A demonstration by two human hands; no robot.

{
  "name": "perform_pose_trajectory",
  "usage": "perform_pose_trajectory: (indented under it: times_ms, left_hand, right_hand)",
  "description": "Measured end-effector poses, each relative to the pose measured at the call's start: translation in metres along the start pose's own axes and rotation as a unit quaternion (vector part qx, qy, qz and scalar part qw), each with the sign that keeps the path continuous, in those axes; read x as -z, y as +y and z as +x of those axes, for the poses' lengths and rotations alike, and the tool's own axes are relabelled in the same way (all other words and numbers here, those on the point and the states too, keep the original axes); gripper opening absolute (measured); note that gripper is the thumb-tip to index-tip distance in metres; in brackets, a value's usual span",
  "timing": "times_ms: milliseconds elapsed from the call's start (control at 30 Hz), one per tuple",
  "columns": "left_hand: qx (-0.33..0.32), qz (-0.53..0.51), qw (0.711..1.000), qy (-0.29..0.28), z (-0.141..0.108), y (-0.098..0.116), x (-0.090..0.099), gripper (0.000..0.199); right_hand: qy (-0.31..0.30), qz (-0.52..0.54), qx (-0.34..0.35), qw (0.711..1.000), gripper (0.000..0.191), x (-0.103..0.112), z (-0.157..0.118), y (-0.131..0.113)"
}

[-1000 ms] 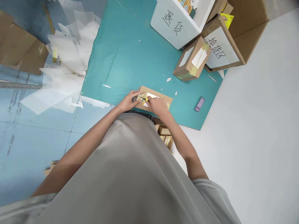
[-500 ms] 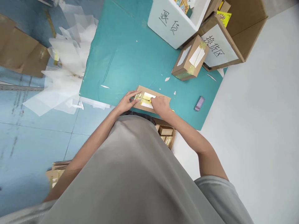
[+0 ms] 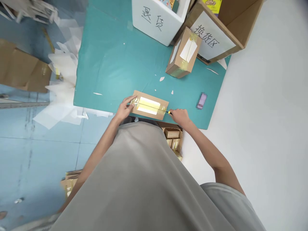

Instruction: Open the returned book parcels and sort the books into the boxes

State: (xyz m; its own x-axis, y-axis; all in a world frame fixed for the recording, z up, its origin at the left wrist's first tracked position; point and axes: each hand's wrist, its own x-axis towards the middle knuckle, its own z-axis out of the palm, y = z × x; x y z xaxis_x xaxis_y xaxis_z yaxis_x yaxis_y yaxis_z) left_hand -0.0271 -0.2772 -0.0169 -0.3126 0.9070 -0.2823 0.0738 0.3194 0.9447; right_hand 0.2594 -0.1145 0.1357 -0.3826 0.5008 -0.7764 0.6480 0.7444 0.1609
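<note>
A small cardboard box point(image 3: 141, 112) lies flat near the front edge of the green table, a white label and clear tape over its top. A dark cut line runs lengthwise through label and tape. My left hand point(image 3: 124, 108) grips the box's left end, thumb and fingers on its top and edge. At the other end, my right hand point(image 3: 180, 116) is closed around a yellow-and-black utility knife point(image 3: 169, 112). The knife's tip is by the box's right edge; whether it touches the cardboard I cannot tell.
Behind stand a taped carton point(image 3: 184, 53), a white bin point(image 3: 156, 24) and a large open box point(image 3: 216, 37). A blurred purple item point(image 3: 201, 100) lies right on the green table point(image 3: 103, 64). Paper sheets point(image 3: 64, 70) hang at left; small boxes point(image 3: 172, 133) sit below the edge.
My right hand has moved with the knife rightward along the box, from mid-label to past its right end. The cut line now spans the label. My left hand keeps its hold.
</note>
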Motion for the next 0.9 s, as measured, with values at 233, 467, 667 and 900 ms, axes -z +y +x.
perform_pose_trajectory:
  times_ms: [233, 467, 667, 900]
  left_hand:
    - [-0.008, 0.031, 0.999, 0.034, -0.003, 0.002, -0.014, 0.056]
    - [0.012, 0.044, 0.998, 0.045, -0.001, 0.0, -0.011, 0.053]
    - [-0.003, 0.053, 0.996, 0.071, -0.001, -0.004, -0.013, 0.051]
    - [0.025, 0.037, 0.989, 0.139, -0.001, -0.018, 0.02, 0.053]
  right_hand:
    - [0.007, 0.055, 0.034, 0.998, 0.048, -0.034, 0.005, 0.028]
    - [0.049, 0.095, 0.066, 0.992, 0.045, -0.055, 0.018, 0.04]
    - [0.096, 0.191, 0.108, 0.971, 0.045, -0.081, 0.035, 0.053]
    - [0.148, 0.557, 0.203, 0.792, 0.061, -0.121, 0.072, 0.051]
